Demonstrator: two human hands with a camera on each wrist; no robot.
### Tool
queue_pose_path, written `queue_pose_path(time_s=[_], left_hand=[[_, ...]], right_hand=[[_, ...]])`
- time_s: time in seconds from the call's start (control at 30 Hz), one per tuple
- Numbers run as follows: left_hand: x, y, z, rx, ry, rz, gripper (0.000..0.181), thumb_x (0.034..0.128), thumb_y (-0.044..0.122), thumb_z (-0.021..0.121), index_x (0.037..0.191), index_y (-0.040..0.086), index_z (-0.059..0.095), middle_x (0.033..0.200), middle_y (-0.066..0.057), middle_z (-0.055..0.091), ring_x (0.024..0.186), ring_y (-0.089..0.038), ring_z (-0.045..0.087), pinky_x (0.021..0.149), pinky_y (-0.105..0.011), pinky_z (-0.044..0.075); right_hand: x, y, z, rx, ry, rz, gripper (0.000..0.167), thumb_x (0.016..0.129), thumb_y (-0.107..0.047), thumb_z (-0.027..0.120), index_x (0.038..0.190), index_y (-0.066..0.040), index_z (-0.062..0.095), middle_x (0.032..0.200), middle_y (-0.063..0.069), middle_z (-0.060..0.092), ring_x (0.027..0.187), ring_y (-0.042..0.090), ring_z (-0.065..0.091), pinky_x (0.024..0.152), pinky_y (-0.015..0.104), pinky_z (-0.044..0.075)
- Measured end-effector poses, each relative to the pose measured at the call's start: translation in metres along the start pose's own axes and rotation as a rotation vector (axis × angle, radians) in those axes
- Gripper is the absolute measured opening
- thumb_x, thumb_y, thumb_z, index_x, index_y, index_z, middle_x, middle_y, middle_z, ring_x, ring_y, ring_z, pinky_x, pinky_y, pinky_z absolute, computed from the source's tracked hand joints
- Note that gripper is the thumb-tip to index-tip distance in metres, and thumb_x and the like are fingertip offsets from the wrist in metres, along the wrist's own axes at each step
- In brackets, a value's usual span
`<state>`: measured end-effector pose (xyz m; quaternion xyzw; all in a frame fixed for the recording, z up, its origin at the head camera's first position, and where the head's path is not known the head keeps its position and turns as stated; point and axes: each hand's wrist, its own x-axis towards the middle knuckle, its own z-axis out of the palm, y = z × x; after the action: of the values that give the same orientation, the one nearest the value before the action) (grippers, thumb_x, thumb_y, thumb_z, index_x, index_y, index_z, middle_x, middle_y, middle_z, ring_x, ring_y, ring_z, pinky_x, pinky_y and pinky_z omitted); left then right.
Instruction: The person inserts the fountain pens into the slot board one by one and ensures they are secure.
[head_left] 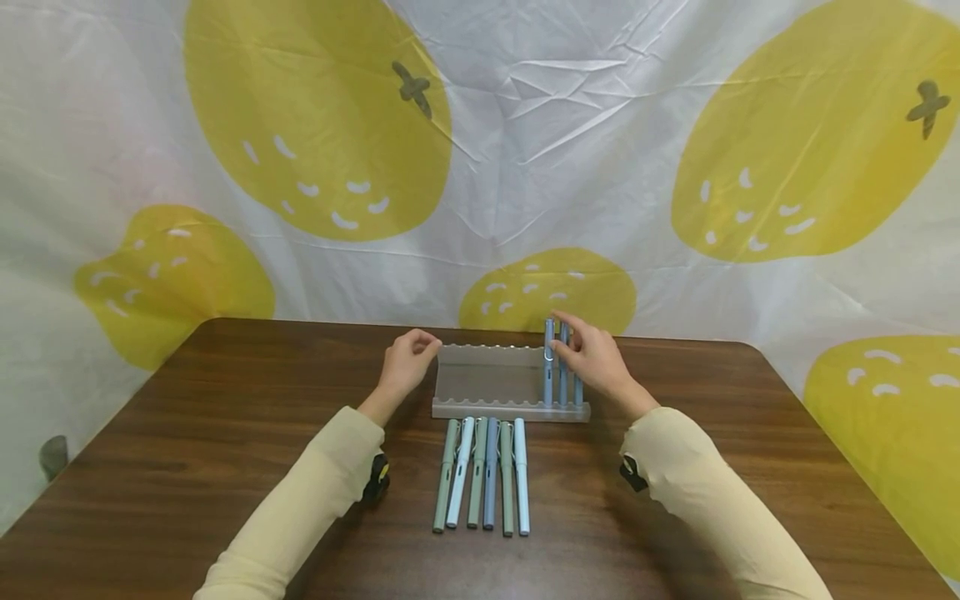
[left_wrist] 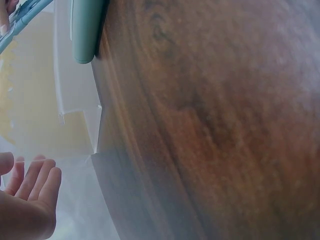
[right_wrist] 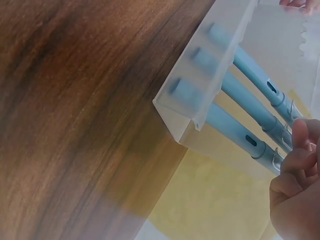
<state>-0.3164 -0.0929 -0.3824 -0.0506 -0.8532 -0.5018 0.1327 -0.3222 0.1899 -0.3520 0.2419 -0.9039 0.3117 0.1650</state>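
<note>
A clear rack with scalloped edges [head_left: 487,375] stands on the table. Three blue pens lean side by side at its right end, their lower ends behind the front lip, as the right wrist view shows. My right hand [head_left: 596,358] pinches the upper part of the leftmost of these, a blue pen [head_left: 548,375]; in the right wrist view the fingers of that hand [right_wrist: 300,185] partly cover the pens' upper ends. With thumb and fingertips my left hand [head_left: 405,364] grips the rack's upper left corner; this hand [left_wrist: 30,200] shows beside the rack in the left wrist view.
In front of the rack several pens lie in a row: green pens [head_left: 446,479], light blue pens [head_left: 522,483] and a darker blue pen [head_left: 491,479]. The brown wooden table [head_left: 187,467] ends at a white cloth with yellow fruit prints [head_left: 495,167].
</note>
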Motion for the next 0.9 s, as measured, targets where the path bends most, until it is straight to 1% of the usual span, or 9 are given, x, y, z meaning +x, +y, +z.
queue_pose_path(time_s=[0.17,0.3,0.43,0.57,0.67,0.8,0.9], left_hand=[[0.001,0.0,0.0,-0.004,0.003,-0.002,0.021,0.087,0.02,0.056,0.092,0.001,0.061,0.094,-0.013,0.063,0.093,-0.026,0.057,0.078,-0.039,0.044],[0.002,0.0,0.001,-0.006,0.005,-0.012,0.02,0.087,0.02,0.056,0.092,0.001,0.061,0.095,-0.013,0.063,0.094,-0.027,0.057,0.079,-0.039,0.044],[0.002,-0.001,0.001,-0.003,0.006,-0.014,0.019,0.087,0.019,0.056,0.092,0.001,0.061,0.095,-0.013,0.063,0.094,-0.027,0.057,0.079,-0.039,0.043],[0.002,-0.001,0.001,0.003,0.011,-0.005,0.02,0.0869,0.019,0.056,0.092,0.001,0.061,0.095,-0.014,0.063,0.094,-0.027,0.057,0.079,-0.039,0.043],[0.002,-0.001,0.0,0.002,0.009,-0.006,0.021,0.0871,0.02,0.056,0.092,0.001,0.061,0.095,-0.014,0.063,0.094,-0.027,0.057,0.079,-0.039,0.043],[0.001,-0.001,0.001,-0.003,0.004,-0.004,0.021,0.0874,0.02,0.056,0.093,0.001,0.061,0.095,-0.013,0.063,0.094,-0.027,0.057,0.079,-0.039,0.043],[0.001,-0.002,0.001,-0.006,0.007,0.003,0.02,0.0872,0.019,0.056,0.092,0.001,0.061,0.094,-0.014,0.063,0.093,-0.027,0.057,0.079,-0.039,0.044]], right_hand=[[-0.003,0.001,-0.004,0.034,0.049,-0.038,0.042,0.085,-0.015,0.059,0.125,-0.01,0.048,0.046,-0.003,0.044,0.038,0.014,0.041,0.039,0.03,0.033],[-0.009,0.002,-0.004,0.038,0.054,-0.06,0.037,0.085,-0.016,0.06,0.12,-0.009,0.052,0.046,-0.004,0.043,0.038,0.012,0.038,0.04,0.029,0.032],[-0.017,0.003,-0.002,0.053,0.031,-0.055,0.034,0.084,-0.016,0.06,0.117,-0.01,0.054,0.045,-0.006,0.043,0.037,0.011,0.037,0.039,0.027,0.032],[-0.026,0.003,0.001,0.083,-0.001,-0.046,0.033,0.084,-0.015,0.06,0.116,-0.01,0.055,0.048,-0.006,0.047,0.038,0.011,0.04,0.038,0.027,0.033],[-0.032,0.003,0.002,0.109,-0.034,-0.035,0.033,0.085,-0.015,0.059,0.117,-0.01,0.054,0.05,-0.001,0.051,0.039,0.012,0.042,0.038,0.027,0.034],[-0.039,0.003,0.006,0.136,-0.064,-0.027,0.03,0.085,-0.016,0.059,0.114,-0.008,0.056,0.053,0.004,0.053,0.041,0.011,0.043,0.04,0.027,0.035],[-0.044,0.003,0.009,0.15,-0.087,-0.009,0.029,0.085,-0.017,0.06,0.112,-0.008,0.057,0.054,0.001,0.053,0.041,0.011,0.042,0.04,0.026,0.035]])
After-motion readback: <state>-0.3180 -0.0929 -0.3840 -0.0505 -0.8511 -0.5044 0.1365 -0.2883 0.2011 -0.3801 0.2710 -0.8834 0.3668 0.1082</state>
